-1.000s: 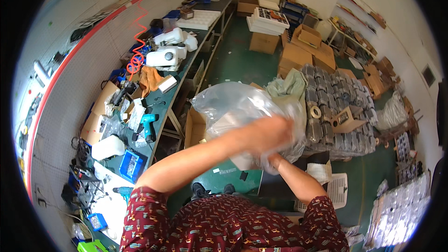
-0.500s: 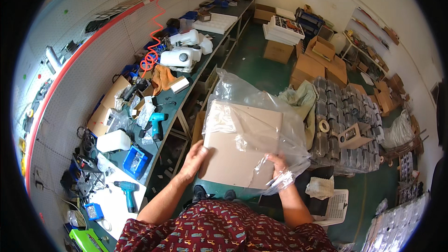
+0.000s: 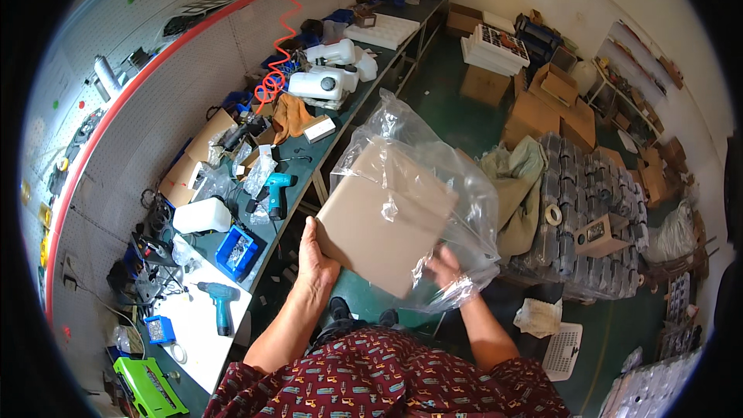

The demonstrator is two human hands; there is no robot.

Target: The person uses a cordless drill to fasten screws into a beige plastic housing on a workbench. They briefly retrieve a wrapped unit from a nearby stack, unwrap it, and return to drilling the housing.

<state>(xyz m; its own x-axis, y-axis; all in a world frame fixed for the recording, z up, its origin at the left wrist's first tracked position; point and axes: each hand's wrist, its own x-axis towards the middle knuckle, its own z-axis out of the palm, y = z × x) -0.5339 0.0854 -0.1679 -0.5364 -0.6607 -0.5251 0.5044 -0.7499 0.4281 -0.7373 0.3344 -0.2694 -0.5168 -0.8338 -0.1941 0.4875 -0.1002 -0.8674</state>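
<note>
Head view showed us standing beside the long workbench [image 3: 364,108], holding a flat brown cardboard box [image 3: 385,217] partly sheathed in a clear plastic bag [image 3: 464,193]. We judged the bagging about half done: the far end and right side of the box already lay under the film, while the near left corner was bare cardboard and the bag's loose mouth bunched at the lower right, so the film had yet to be drawn over the rest. Our left hand [image 3: 316,263] was closed around the near left corner of the box, thumb on top and fingers beneath, bearing its weight. Our right hand [image 3: 446,269] sat under the crumpled film at the near right edge; its fingers looked curled into the plastic, pinching it, though the glare on the film kept us from telling how tightly. The box hung in the air just right of the workbench, tilted away from us, over the green floor. On the workbench, left of the box, a teal cordless drill [image 3: 276,190] lay among small bags, and further along it stood white plastic tanks [image 3: 325,77]. Right of the box, well apart from the workbench, grey stacked trays [image 3: 588,193] and open cartons [image 3: 542,108] covered the floor.
</note>
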